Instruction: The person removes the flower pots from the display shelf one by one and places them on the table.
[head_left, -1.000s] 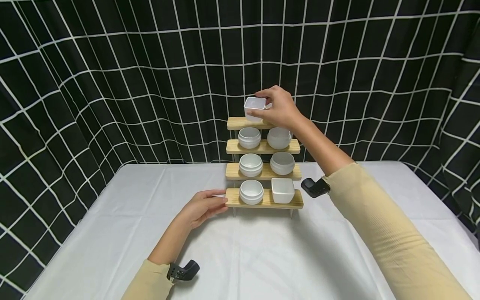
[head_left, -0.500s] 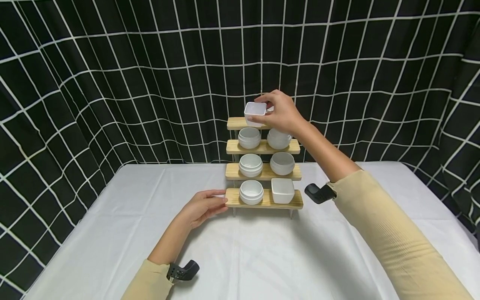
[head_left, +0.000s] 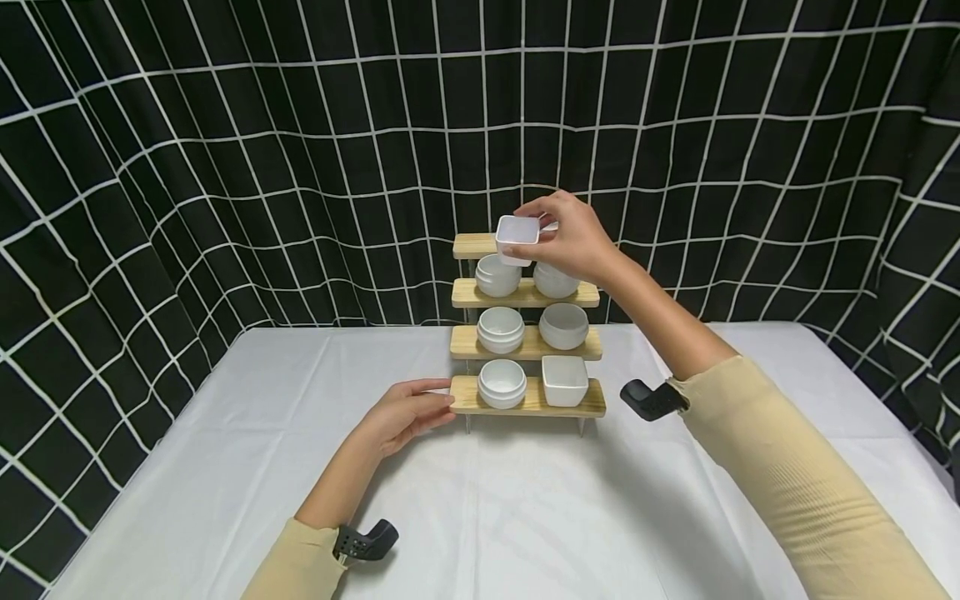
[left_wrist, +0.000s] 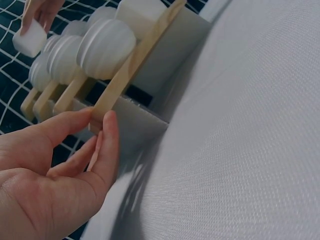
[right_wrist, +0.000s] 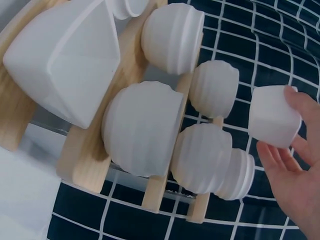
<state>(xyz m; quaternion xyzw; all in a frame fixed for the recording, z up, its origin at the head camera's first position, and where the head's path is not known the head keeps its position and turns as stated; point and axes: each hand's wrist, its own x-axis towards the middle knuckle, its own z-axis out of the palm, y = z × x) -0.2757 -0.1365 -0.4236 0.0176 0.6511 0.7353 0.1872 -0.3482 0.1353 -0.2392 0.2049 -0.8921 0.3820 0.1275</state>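
A four-step wooden display stand [head_left: 529, 411] holds small white bowls. My left hand [head_left: 405, 417] pinches the left end of its lowest plank [left_wrist: 117, 82] between thumb and fingers. My right hand [head_left: 573, 237] grips a small square white bowl [head_left: 517, 237] by one side, thumb and fingers on its wall. This bowl is held in the air in front of the top plank [head_left: 472, 246], apart from the stand in the right wrist view. Round bowls stand on the two middle planks. On the lowest are a round bowl [head_left: 502, 384] and a square bowl [head_left: 565, 381].
A round bowl [right_wrist: 237, 175] at the right of the top plank is mostly hidden behind my right hand in the head view. A white cloth [head_left: 247, 467] covers the table. Behind hangs a black curtain [head_left: 337, 167] with a white grid.
My right hand has come down and slightly right with the square bowl, from above the top plank to in front of it. The left hand and the stand have stayed put.
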